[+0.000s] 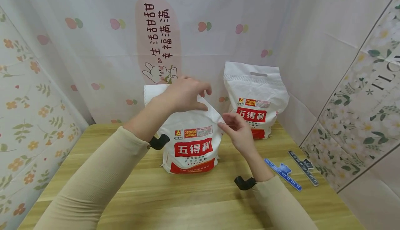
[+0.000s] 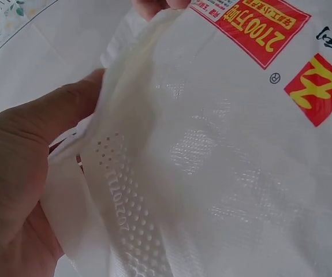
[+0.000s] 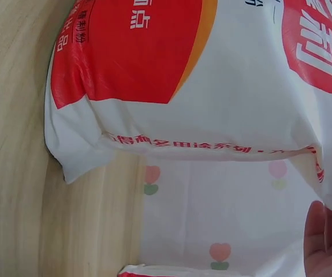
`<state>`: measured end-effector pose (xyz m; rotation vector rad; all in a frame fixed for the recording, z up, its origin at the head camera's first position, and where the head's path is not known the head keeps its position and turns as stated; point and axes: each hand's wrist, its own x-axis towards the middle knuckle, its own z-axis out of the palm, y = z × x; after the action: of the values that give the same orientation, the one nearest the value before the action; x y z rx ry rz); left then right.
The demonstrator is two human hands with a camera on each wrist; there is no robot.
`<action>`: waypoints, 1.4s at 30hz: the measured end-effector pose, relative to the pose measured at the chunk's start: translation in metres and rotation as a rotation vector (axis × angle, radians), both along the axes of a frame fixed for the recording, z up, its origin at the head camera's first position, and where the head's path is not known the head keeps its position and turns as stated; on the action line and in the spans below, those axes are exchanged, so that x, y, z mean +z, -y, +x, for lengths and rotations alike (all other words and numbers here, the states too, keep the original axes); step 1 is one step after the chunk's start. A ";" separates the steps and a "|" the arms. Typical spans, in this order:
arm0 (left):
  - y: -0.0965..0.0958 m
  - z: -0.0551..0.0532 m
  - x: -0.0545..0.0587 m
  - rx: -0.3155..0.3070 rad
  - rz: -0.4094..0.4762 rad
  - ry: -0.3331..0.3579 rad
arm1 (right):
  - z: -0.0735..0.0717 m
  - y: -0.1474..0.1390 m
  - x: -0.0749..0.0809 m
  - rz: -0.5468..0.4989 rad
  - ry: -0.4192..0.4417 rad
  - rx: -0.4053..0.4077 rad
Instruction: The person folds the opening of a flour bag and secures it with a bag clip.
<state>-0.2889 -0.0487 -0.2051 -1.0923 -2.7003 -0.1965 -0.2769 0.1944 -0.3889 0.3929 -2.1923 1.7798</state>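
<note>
A white flour bag with red panels stands upright on the wooden table. My left hand is at its top edge, gripping the flap, with the thumb on the near side and the other fingers partly hidden behind the material. At the right upper edge of the same bag, my right hand pinches the corner between thumb and fingers. In the right wrist view, the fingers touch the bag's pointed corner at the right. The dotted embossed strip below the top shows in the left wrist view.
A second, similar flour bag with a handle slot stands behind to the right. On the table, a blue clip and a black clip lie at the right. Patterned curtains hang behind and at both sides.
</note>
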 end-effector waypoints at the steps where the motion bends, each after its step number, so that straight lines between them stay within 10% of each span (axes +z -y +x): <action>1: 0.000 0.000 0.000 -0.002 -0.009 0.002 | 0.000 0.001 0.001 0.023 -0.002 -0.006; 19: 0.005 -0.002 -0.011 -0.077 0.014 -0.006 | -0.005 0.009 -0.002 0.040 -0.166 -0.065; 29: 0.007 -0.003 -0.028 -0.244 -0.173 -0.331 | -0.003 0.011 -0.006 0.488 -0.573 -0.189; 36: 0.006 0.002 -0.015 -0.095 -0.147 -0.127 | 0.000 0.005 -0.003 0.380 -0.398 -0.133; 42: 0.011 0.001 -0.014 -0.114 -0.095 -0.066 | -0.001 0.004 -0.003 0.408 -0.383 -0.145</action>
<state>-0.2878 -0.0593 -0.2189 -1.2578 -2.6152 -0.0507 -0.2775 0.1904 -0.3924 0.5903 -2.2194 1.0702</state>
